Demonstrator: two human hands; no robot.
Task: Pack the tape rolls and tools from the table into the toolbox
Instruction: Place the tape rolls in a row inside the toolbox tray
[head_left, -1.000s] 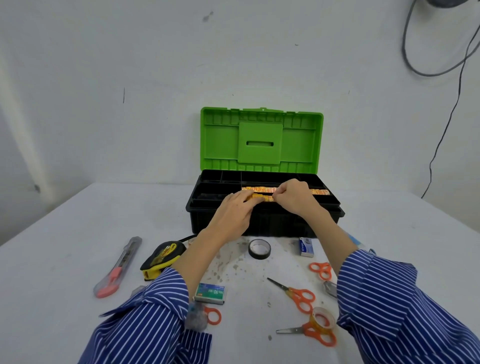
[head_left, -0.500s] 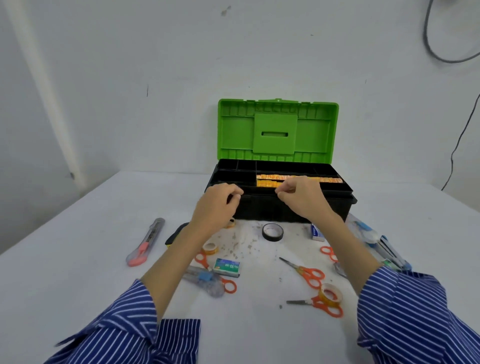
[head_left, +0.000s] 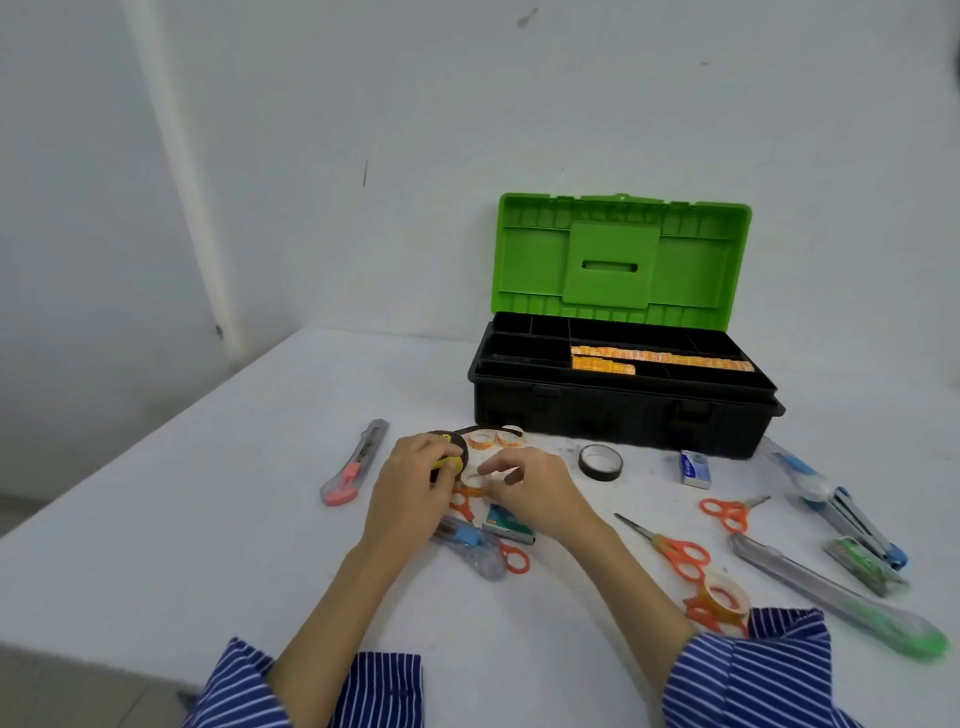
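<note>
Both hands are pulled back from toolbox (head_left: 623, 415) to desk (head_left: 208, 519) since prev frame. Tape measure (head_left: 451, 452) is gripped by L hand (head_left: 415, 478). Small tape roll (head_left: 474, 478) is pinched by R hand (head_left: 530, 491) fingers. Toolbox is left open w/ orange strips (head_left: 660, 358) in tray; black tape roll (head_left: 600, 462) is lying just in front of it.

white table (head_left: 208, 519), open toolbox (head_left: 623, 410), black tape roll (head_left: 600, 462), orange scissors (head_left: 675, 551), pink cutter (head_left: 355, 464)
</note>
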